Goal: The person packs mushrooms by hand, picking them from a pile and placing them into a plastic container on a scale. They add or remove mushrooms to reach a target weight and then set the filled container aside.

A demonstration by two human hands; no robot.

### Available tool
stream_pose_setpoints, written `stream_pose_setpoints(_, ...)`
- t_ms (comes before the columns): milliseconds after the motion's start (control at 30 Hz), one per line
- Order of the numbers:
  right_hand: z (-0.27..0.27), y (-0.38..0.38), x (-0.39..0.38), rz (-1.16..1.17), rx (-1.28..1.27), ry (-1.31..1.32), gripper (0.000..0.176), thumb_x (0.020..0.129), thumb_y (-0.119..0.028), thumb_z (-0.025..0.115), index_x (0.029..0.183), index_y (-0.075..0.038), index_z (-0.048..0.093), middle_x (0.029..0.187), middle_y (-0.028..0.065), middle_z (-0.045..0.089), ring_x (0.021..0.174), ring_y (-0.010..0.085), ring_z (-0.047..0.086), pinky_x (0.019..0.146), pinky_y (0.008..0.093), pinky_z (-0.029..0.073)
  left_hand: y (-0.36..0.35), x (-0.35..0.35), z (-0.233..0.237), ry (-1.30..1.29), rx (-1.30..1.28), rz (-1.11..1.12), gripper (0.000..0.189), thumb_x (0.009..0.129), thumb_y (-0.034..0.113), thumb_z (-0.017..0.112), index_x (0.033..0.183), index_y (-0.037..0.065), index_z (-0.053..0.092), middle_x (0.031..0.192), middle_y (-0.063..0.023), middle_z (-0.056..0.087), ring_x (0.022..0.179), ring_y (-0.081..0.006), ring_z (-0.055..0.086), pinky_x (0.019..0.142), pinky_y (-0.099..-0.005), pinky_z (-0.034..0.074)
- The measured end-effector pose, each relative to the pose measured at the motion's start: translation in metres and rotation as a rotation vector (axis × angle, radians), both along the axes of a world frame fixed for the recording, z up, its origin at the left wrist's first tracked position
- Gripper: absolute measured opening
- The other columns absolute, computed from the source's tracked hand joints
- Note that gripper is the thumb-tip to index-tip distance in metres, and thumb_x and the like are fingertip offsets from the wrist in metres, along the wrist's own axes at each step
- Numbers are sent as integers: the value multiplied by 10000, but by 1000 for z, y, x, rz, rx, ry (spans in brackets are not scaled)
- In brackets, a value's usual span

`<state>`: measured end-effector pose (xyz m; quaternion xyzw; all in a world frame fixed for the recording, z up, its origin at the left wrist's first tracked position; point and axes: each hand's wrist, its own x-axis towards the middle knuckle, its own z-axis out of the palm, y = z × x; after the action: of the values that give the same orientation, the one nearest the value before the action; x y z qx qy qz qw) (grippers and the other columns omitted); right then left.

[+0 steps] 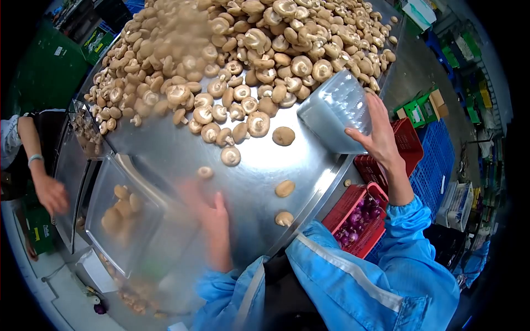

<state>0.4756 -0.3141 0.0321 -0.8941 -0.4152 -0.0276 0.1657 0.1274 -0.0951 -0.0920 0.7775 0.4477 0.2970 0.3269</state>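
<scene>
Gripping a stack of clear tubs [330, 117] at about two o'clock from the middle of the view, the right hand [377, 128] closes on its right side, thumb pointing toward ten o'clock and fingers reaching up toward twelve. The stack sits tilted over the edge of the steel table [251, 185], its ribbed face turned toward one o'clock and a smooth side turned toward eight; the edge next to the hand slants from eleven to five, but foreshortening hides which way is longest. At eight o'clock the left hand [210, 207] is blurred by motion, its thumb spread well away from the fingers, which lean toward eleven. Just past them lies a small mushroom [205, 172]; whether they touch it cannot be told. A big pile of mushrooms [259, 41] fills the table at twelve, and three single caps lie apart between one and five o'clock. At four, a red crate [371, 240] holds purple produce [356, 220]. Toward eight, beyond the left hand, a clear bin [98, 240] holds a few mushrooms, and at nine another person's hand [52, 196] hangs near it, blurred.
</scene>
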Motion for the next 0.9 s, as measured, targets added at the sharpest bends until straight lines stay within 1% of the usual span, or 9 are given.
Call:
stream_pose_setpoints(67, -2, 1, -4, 29, 15, -19, 938, 746, -444, 774, 1394, 88, 353, 1444, 288, 361, 1367, 418, 324, 1140, 441, 271, -25, -7, -23, 71, -63, -85, 650, 817, 96, 636, 1401, -20, 376, 1517, -230, 263, 1394, -385, 285, 1141, -457, 254)
stream_pose_setpoints(200, -9, 2, -6, 8, 27, -48, 930, 742, -431, 773, 1392, 81, 349, 1434, 283, 371, 1353, 423, 337, 1133, 449, 280, -49, 44, -9, -305, -195, -304, 801, 769, 231, 714, 1436, -1, 337, 1512, -270, 254, 1419, -424, 210, 1153, -541, 157)
stream_pose_setpoints(300, -8, 2, -5, 11, 73, -34, 918, 723, -429, 786, 1371, 71, 370, 1407, 257, 402, 1324, 405, 371, 1117, 442, 300, -76, 52, 10, -122, 81, -620, 702, 796, 297, 704, 1395, 51, 433, 1491, -234, 328, 1419, -393, 249, 1131, -582, 153)
stream_pose_setpoints(400, -10, 5, -7, 0, 133, -40, 900, 683, -391, 806, 1349, 59, 402, 1362, 235, 442, 1273, 387, 419, 1089, 438, 330, -107, 44, 5, 94, 257, -1044, 509, 795, 301, 695, 1230, 62, 582, 1462, -166, 401, 1388, -381, 310, 1123, -590, 163)
stream_pose_setpoints(433, -11, 6, -6, 3, 151, -47, 896, 675, -382, 807, 1346, 57, 407, 1352, 233, 448, 1265, 386, 424, 1085, 437, 333, -109, 44, -1, 79, 258, -1064, 349, 796, 289, 689, 1057, 61, 647, 1400, -131, 483, 1370, -379, 340, 1120, -593, 173)
stream_pose_setpoints(700, -18, 9, -1, -51, 142, -68, 910, 620, -377, 814, 1348, 14, 433, 1325, 210, 469, 1253, 363, 436, 1078, 441, 323, -46, 94, -13, 95, 615, -884, 214, 804, 156, 632, 979, 34, 640, 1295, -181, 541, 1309, -378, 411, 1060, -544, 310)
stream_pose_setpoints(800, -18, 8, -1, -43, 184, -42, 914, 612, -379, 815, 1346, 16, 440, 1328, 204, 468, 1258, 360, 432, 1080, 445, 316, -4, 104, 20, 271, 190, -548, 309, 822, 121, 599, 1112, 14, 596, 1322, -226, 495, 1301, -384, 411, 1069, -500, 321)
stream_pose_setpoints(867, -18, 9, -2, -51, 216, -45, 890, 604, -369, 815, 1324, 14, 460, 1313, 200, 480, 1250, 357, 438, 1072, 446, 324, -5, 96, 18, 26, 457, -274, 367, 834, 123, 587, 1182, 9, 568, 1345, -241, 468, 1299, -385, 408, 1076, -482, 316)
stream_pose_setpoints(900, -19, 9, -4, -49, 228, -41, 878, 600, -364, 815, 1314, 13, 470, 1306, 198, 486, 1246, 356, 442, 1068, 447, 328, -20, 85, 20, 95, 525, -414, 414, 850, 151, 583, 1246, 36, 549, 1382, -231, 446, 1308, -404, 389, 1086, -530, 281)
